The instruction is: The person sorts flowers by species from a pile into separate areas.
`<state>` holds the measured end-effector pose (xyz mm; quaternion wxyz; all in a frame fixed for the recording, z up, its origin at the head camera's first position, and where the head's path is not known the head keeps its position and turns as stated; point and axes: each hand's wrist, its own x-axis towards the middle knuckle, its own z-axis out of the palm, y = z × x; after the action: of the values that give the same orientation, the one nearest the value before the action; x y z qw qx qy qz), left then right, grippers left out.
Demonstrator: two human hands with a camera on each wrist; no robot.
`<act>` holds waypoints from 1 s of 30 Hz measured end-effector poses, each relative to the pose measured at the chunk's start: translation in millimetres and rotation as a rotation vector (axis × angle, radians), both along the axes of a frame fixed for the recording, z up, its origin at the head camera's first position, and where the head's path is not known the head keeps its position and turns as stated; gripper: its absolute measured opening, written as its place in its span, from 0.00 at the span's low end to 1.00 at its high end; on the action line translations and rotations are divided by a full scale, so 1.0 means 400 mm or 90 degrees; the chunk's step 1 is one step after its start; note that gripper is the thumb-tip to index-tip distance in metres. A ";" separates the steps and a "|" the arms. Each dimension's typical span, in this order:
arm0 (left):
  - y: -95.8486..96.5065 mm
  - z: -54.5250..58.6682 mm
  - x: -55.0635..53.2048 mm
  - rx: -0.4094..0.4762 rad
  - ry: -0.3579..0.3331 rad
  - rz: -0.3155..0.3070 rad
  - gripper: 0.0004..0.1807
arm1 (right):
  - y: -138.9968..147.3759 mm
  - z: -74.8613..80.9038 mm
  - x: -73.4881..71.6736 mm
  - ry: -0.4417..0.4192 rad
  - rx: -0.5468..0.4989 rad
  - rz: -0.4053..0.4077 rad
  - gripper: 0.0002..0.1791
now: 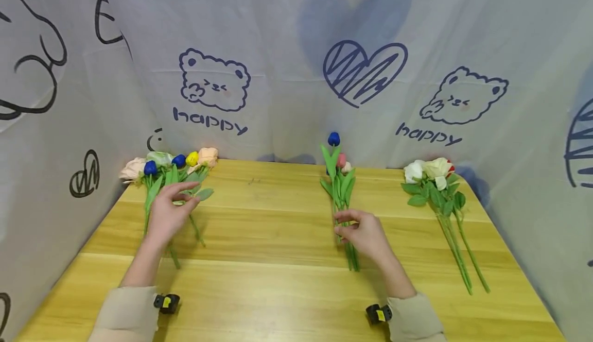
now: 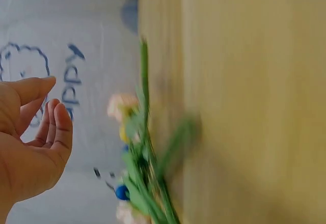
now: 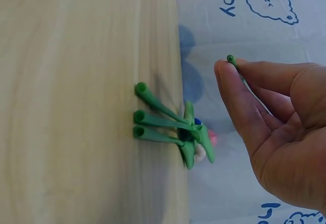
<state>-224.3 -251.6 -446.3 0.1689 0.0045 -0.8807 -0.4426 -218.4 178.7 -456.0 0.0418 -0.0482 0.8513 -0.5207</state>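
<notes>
Between thumb and fingertips, my right hand [image 1: 368,233] pinches the lower stem of a blue tulip [image 1: 334,139]. In the right wrist view that stem's cut end [image 3: 231,59] pokes out between the fingertips. Under the held tulip lies a small group of tulips, with a pink tulip [image 1: 341,160] among them and their stem ends [image 3: 141,118] pointing toward the viewer. Over the left bunch hovers my left hand [image 1: 169,213], its fingers loosely bent and holding nothing. Peach roses [image 1: 207,156], blue tulips [image 1: 178,161] and a yellow tulip [image 1: 192,158] make up that bunch; the hand hides part of its stems.
White and cream roses [image 1: 437,168] with a bit of red behind them lie at the right of the wooden table [image 1: 278,290]. A pale cloth [image 1: 278,33] with drawn bears and hearts hangs along the back and sides.
</notes>
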 end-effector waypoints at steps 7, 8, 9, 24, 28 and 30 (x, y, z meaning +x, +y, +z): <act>-0.112 -0.024 0.012 -0.078 -0.044 -0.023 0.21 | 0.010 -0.011 0.003 -0.064 0.037 0.009 0.15; -0.124 -0.026 0.013 -0.084 -0.053 -0.029 0.21 | 0.011 -0.012 0.004 -0.075 0.041 0.012 0.15; -0.136 -0.027 0.014 -0.093 -0.062 -0.034 0.21 | 0.012 -0.013 0.004 -0.084 0.044 0.014 0.14; -0.238 -0.055 0.024 -0.157 -0.218 -0.094 0.26 | 0.007 -0.021 0.009 -0.115 0.058 0.051 0.09; -0.243 -0.059 0.028 -0.159 -0.222 -0.090 0.26 | 0.005 -0.027 0.010 -0.120 0.048 0.052 0.09; -0.245 -0.060 0.029 -0.160 -0.221 -0.087 0.25 | 0.004 -0.031 0.009 -0.121 0.045 0.052 0.09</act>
<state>-212.8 -349.8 -470.4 -0.0162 -0.0001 -0.9430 -0.3325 -215.0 180.3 -468.4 0.1453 -0.0314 0.8585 -0.4907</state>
